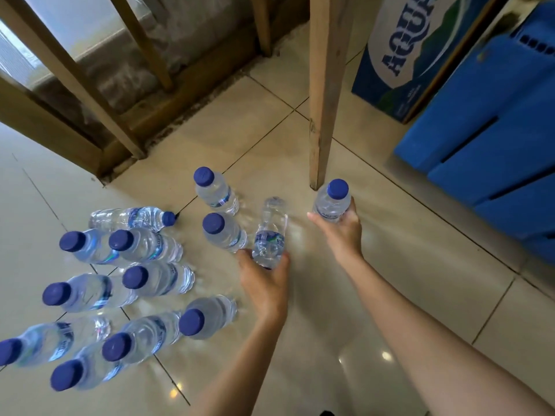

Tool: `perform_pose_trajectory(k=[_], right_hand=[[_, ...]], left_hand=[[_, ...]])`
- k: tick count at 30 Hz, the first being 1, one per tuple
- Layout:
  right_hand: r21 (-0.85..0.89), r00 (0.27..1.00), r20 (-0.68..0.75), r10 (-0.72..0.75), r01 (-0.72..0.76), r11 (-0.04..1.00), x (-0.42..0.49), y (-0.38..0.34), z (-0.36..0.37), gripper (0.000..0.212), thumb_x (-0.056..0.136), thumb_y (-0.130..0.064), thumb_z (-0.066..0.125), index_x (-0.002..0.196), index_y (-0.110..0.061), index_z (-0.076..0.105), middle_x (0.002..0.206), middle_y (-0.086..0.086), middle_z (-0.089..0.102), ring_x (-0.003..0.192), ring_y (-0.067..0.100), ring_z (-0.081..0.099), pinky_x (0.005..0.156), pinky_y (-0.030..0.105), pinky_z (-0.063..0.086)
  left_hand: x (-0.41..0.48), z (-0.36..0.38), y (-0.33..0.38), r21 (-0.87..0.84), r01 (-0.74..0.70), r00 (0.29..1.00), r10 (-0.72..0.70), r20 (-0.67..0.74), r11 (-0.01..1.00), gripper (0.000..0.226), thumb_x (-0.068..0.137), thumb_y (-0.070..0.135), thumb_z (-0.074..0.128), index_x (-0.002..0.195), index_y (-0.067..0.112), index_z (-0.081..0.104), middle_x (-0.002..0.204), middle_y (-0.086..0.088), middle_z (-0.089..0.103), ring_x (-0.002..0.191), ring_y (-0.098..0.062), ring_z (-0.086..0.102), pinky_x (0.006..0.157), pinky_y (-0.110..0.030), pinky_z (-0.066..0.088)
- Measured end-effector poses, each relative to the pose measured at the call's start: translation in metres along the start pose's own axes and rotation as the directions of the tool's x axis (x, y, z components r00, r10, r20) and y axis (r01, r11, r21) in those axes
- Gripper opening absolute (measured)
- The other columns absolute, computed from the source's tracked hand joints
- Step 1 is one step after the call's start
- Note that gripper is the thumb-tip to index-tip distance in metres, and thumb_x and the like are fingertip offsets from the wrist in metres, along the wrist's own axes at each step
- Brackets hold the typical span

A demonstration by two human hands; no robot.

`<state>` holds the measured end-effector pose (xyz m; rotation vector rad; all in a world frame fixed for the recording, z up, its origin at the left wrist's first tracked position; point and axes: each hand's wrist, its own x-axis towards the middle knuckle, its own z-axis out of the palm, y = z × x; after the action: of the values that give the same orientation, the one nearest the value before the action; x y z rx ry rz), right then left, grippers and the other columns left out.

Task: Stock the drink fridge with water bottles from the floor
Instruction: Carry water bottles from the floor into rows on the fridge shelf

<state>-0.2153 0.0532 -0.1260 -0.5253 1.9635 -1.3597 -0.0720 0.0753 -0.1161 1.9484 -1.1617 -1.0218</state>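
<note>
The right hand [342, 226] wraps an upright water bottle [332, 201] by the wooden leg [322, 94]; the left hand [265, 274] grips a second bottle [269, 235] by its cap end. About a dozen bottles [132, 283] wait on the tiled floor [375, 295], one lying down, and no fridge is in view, so I judge stocking far from finished

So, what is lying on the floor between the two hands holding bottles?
In the head view, only bare tile floor lies between the left hand and the right hand. Each hand holds a water bottle; no other bottle stands between them.
</note>
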Motion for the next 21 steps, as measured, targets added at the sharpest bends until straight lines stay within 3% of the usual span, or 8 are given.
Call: perform_pose_trajectory(k=[3, 6, 9, 11, 13, 17, 21], right_hand=[[-0.001, 1.0, 0.015, 0.007, -0.007, 1.0, -0.003, -0.002, -0.001, 0.051, 0.066, -0.012, 0.084, 0.106, -0.026, 0.056, 0.092, -0.009, 0.066, 0.078, 0.0, 0.062, 0.063, 0.001, 0.043], [-0.004, 0.999, 0.046, 0.021, -0.021, 1.0, -0.006, 0.002, -0.004, 0.052, 0.065, -0.014, 0.086, 0.108, -0.023, 0.058, 0.093, -0.006, 0.069, 0.081, 0.005, 0.064, 0.064, 0.003, 0.045], [-0.011, 0.998, 0.068, 0.01, -0.009, 1.0, -0.006, 0.007, -0.008, 0.053, 0.064, -0.015, 0.087, 0.109, -0.02, 0.059, 0.094, -0.004, 0.07, 0.083, 0.008, 0.067, 0.064, 0.005, 0.047], [-0.011, 0.997, 0.075, -0.002, 0.003, 1.0, -0.003, 0.007, -0.009, 0.052, 0.064, -0.015, 0.087, 0.108, -0.019, 0.059, 0.091, -0.006, 0.069, 0.08, 0.004, 0.066, 0.063, 0.005, 0.046], [-0.008, 0.997, 0.077, 0.012, -0.012, 1.0, 0.001, 0.005, -0.009, 0.053, 0.063, -0.02, 0.088, 0.108, -0.024, 0.06, 0.089, -0.01, 0.07, 0.078, -0.001, 0.066, 0.063, 0.007, 0.047], [0.029, 0.996, 0.074, 0.055, -0.057, 0.998, 0.014, 0.006, -0.012, 0.056, 0.059, -0.028, 0.089, 0.108, -0.028, 0.062, 0.095, -0.007, 0.073, 0.088, 0.01, 0.07, 0.077, 0.026, 0.055], [0.033, 0.99, 0.119, 0.071, -0.075, 0.997, 0.017, 0.001, -0.02, 0.055, 0.06, -0.019, 0.089, 0.108, -0.024, 0.063, 0.095, -0.006, 0.073, 0.086, 0.008, 0.069, 0.075, 0.022, 0.055]], left_hand=[[-0.008, -0.006, 0.016, -0.041, -0.095, 0.995, 0.097, 0.036, 0.995, 0.038, 0.07, 0.022, 0.078, 0.089, 0.023, 0.045, 0.071, 0.006, 0.053, 0.061, -0.006, 0.053, 0.057, -0.013, 0.04], [-0.007, -0.003, 0.032, -0.105, -0.188, 0.977, 0.197, 0.086, 0.977, 0.039, 0.069, 0.021, 0.079, 0.095, 0.024, 0.049, 0.08, 0.011, 0.059, 0.071, -0.001, 0.056, 0.062, -0.006, 0.041], [0.007, 0.009, 0.041, -0.177, -0.293, 0.935, 0.321, 0.154, 0.94, 0.047, 0.07, 0.019, 0.08, 0.107, 0.021, 0.052, 0.094, 0.012, 0.061, 0.086, 0.002, 0.058, 0.075, -0.006, 0.042], [0.019, 0.021, 0.047, -0.21, -0.342, 0.902, 0.383, 0.2, 0.916, 0.052, 0.07, 0.018, 0.079, 0.114, 0.021, 0.05, 0.105, 0.009, 0.06, 0.1, -0.003, 0.059, 0.086, -0.014, 0.045], [0.031, 0.035, 0.056, -0.229, -0.346, 0.883, 0.398, 0.248, 0.91, 0.054, 0.07, 0.016, 0.077, 0.115, 0.023, 0.047, 0.107, 0.008, 0.06, 0.101, -0.008, 0.061, 0.087, -0.023, 0.05], [0.051, 0.056, 0.068, -0.256, -0.249, 0.845, 0.339, 0.414, 0.934, 0.05, 0.068, 0.008, 0.072, 0.108, 0.022, 0.045, 0.095, 0.003, 0.064, 0.082, -0.012, 0.064, 0.072, -0.03, 0.055], [0.068, 0.06, 0.068, -0.231, -0.165, 0.771, 0.271, 0.576, 0.959, 0.047, 0.064, -0.01, 0.071, 0.101, 0.01, 0.052, 0.084, 0.0, 0.062, 0.073, -0.008, 0.061, 0.067, -0.026, 0.052]])
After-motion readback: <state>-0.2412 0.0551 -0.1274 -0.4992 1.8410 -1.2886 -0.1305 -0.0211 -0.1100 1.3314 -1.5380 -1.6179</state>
